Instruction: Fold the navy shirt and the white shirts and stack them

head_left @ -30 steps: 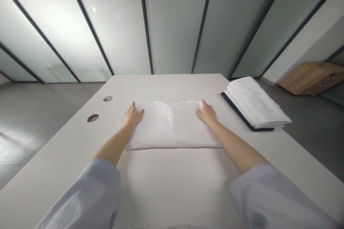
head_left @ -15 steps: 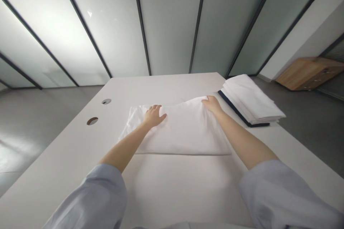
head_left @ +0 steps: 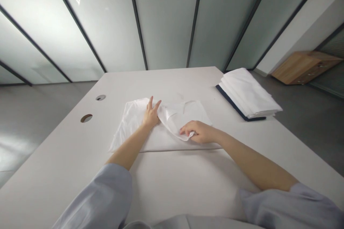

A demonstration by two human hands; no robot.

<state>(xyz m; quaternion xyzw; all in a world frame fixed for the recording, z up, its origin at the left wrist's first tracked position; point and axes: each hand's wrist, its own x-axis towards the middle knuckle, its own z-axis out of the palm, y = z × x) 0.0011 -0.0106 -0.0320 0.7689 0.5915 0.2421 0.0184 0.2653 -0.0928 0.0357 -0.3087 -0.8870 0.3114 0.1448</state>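
A folded white cloth (head_left: 131,118) lies on the white table in front of me, and its left end looks wrinkled. My left hand (head_left: 151,116) rests on it left of the middle, thumb and fingers spread apart. Closer to me, my right hand (head_left: 199,131) pinches a bunched edge of the cloth. From there a loose, creased layer reaches back toward the far side and across to my left hand. Part of the right-hand end is hidden under my right hand and forearm.
On the table (head_left: 150,78), at right, a stack of folded white cloths (head_left: 247,93) sits on a dark navy piece (head_left: 236,109). Two round holes, one with a grey grommet (head_left: 100,97), are at left. A wooden cabinet (head_left: 303,68) stands beyond, near frosted glass panels (head_left: 166,18).
My right hand has come from the cloth's far right corner toward me and leftward, turning the top layer over. My left hand stays on the cloth, its fingers more spread. The view shifted slightly.
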